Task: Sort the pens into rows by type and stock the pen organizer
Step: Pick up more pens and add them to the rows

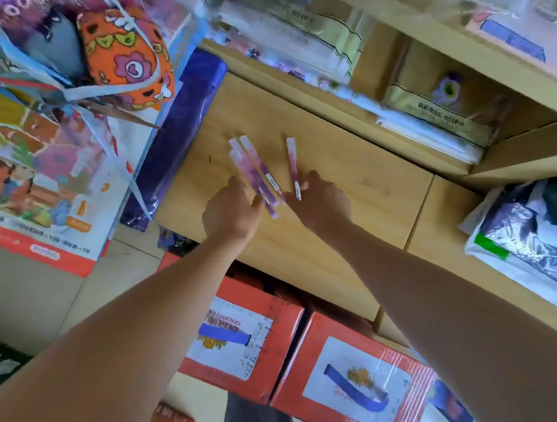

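Blue-wrapped pack (185,125) lies left of the pen bunch (256,174), which sits fanned on the wooden tabletop (353,169). Just below-left of the bunch, the left hand (232,211) reaches in with its fingers loose and apart. Its thumb touches the pens' near ends and it grips nothing. Right of the bunch, close but not touching it, one matching pen (293,163) lies nearly straight. The right hand (323,200) seems to pinch its near end. No organizer shows. The step looks like lining one type into a row. Best to slide the single pen sideways until it lies parallel beside the bunch. Then square the fanned ends with the left hand's flat fingers, labels all one way.
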`<control>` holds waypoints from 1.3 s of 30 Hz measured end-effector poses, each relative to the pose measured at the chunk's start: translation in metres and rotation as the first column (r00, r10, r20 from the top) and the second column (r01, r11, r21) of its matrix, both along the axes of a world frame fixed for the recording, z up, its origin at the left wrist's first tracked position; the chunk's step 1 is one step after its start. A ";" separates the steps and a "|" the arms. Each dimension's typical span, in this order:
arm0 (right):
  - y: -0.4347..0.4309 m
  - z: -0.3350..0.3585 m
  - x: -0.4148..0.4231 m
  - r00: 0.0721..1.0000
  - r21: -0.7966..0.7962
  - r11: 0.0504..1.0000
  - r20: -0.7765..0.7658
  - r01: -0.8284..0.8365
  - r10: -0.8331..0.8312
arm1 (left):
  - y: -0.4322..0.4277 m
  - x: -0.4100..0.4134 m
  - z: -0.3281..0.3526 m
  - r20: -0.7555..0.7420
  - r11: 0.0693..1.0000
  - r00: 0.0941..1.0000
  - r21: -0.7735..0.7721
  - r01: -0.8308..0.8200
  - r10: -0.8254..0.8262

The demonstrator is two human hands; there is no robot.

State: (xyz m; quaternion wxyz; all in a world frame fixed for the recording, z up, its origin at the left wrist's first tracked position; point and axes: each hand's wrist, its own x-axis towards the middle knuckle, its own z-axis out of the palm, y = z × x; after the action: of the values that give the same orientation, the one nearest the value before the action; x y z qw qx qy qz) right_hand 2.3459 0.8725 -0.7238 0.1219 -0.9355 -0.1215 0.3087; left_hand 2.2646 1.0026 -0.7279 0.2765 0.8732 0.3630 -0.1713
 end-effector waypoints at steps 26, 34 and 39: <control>-0.070 0.008 -0.017 0.927 0.165 0.986 -0.374 0.036 0.029 | -0.022 0.016 -0.002 -0.007 0.988 1.000 -0.157 0.013 -0.014; -0.174 0.059 -0.049 0.844 0.380 0.808 -0.476 0.451 -0.247 | -0.142 0.019 0.062 0.027 0.758 0.969 -0.629 -0.174 0.245; -0.265 0.097 -0.070 0.838 0.480 0.705 -0.443 0.522 -0.318 | -0.237 0.019 0.113 -0.011 0.657 0.955 -0.723 -0.212 0.295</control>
State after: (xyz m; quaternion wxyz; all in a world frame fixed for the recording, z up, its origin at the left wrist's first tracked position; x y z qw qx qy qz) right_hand 2.2754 0.6071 -0.6270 0.4889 -0.7893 0.0316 0.3701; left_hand 2.2838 0.7656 -0.6146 0.6349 0.6443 0.3700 -0.2119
